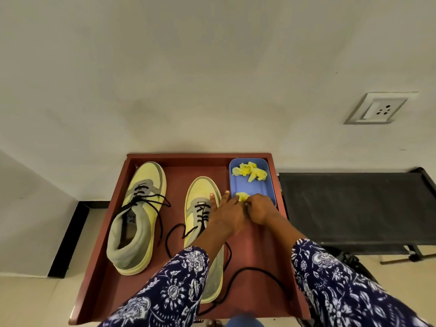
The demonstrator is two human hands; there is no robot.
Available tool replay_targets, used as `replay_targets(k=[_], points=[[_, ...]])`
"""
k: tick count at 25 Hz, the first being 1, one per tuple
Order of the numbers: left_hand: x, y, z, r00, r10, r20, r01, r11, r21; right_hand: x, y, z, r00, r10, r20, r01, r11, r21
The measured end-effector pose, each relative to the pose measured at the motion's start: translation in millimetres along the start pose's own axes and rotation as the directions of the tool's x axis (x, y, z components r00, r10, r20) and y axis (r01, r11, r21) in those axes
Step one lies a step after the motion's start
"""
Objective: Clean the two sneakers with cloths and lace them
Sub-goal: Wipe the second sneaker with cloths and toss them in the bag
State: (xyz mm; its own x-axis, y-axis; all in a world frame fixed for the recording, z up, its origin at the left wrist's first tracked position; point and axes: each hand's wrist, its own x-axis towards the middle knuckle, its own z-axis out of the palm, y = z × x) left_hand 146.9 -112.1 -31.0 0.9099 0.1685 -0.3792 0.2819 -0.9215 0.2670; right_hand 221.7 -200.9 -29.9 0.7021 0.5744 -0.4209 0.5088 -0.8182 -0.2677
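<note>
- The left hand (226, 208) lies with fingers stretched out, fingertips resting on the near sneaker (203, 223) at its toe and upper laces; it holds nothing.
- The right hand (258, 208), just beside the left, has its fingers curled at the near end of the blue tray (269, 185), right at the near yellow cloth (241, 196); it looks like a pinch on the cloth, though the grip itself is partly hidden.
- A second yellow cloth (250, 172) lies beyond the right hand, at the far end of the same tray.
- The other sneaker (135, 218) stands well to the left of the left hand, laced, its black ends trailing loose on the counter (174, 168).
- Risk: a black lace (259, 273) runs loose across the counter beneath both forearms; a sleeve or wrist drawing back could snag it and drag the near sneaker or pull lace out of the eyelets.
- Risk: the light tray may slide or tip if the cloth is lifted with a sideways tug, as nothing steadies it.
- Risk: the hands are crowded together, so the left may knock the cloth.
- Writing: a small mark shows on each tongue, too small to read; no other labels are legible.
</note>
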Motion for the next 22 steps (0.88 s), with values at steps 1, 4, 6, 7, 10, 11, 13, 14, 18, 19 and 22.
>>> replay_targets(k=[1,4,6,7,10,11,13,14,18,19,22], points=[[0,0,-2,1.000,-0.004,0.001,0.004,1.000,-0.022,-2,-1,-2,1.000,0.005,-0.030,-0.003,0.999,0.052],[-2,-1,-9,1.000,0.000,-0.011,-0.001,0.998,-0.069,-10,-5,-13,0.987,0.052,-0.150,-0.018,0.976,0.216],[-7,-1,-14,0.999,0.007,-0.044,-0.011,0.997,-0.076,-16,-9,-21,0.977,0.080,-0.197,-0.013,0.947,0.322],[-10,-2,-17,0.998,0.006,-0.058,-0.011,0.996,-0.085,-19,-12,-26,0.972,0.087,-0.216,0.002,0.924,0.383],[-21,-5,-24,0.992,0.000,-0.122,-0.018,0.989,-0.147,-31,-27,-38,0.962,0.100,-0.256,0.048,0.855,0.516],[-25,-8,-25,0.986,0.012,-0.165,-0.041,0.984,-0.175,-36,-33,-41,0.959,0.104,-0.265,0.058,0.841,0.538],[-36,-13,-26,0.963,0.047,-0.266,-0.116,0.961,-0.250,-47,-44,-44,0.959,0.102,-0.265,0.071,0.816,0.573],[-42,-14,-27,0.952,0.050,-0.302,-0.143,0.945,-0.295,-52,-49,-44,0.961,0.088,-0.264,0.087,0.806,0.585],[-72,-20,-37,0.949,0.006,-0.316,-0.122,0.930,-0.346,-77,-71,-40,0.968,0.038,-0.250,0.135,0.759,0.638],[-78,-22,-38,0.950,-0.002,-0.311,-0.112,0.931,-0.346,-82,-76,-39,0.969,0.037,-0.246,0.137,0.746,0.652],[-95,-25,-41,0.950,-0.038,-0.309,-0.089,0.919,-0.385,-96,-90,-36,0.964,0.033,-0.262,0.156,0.731,0.665]])
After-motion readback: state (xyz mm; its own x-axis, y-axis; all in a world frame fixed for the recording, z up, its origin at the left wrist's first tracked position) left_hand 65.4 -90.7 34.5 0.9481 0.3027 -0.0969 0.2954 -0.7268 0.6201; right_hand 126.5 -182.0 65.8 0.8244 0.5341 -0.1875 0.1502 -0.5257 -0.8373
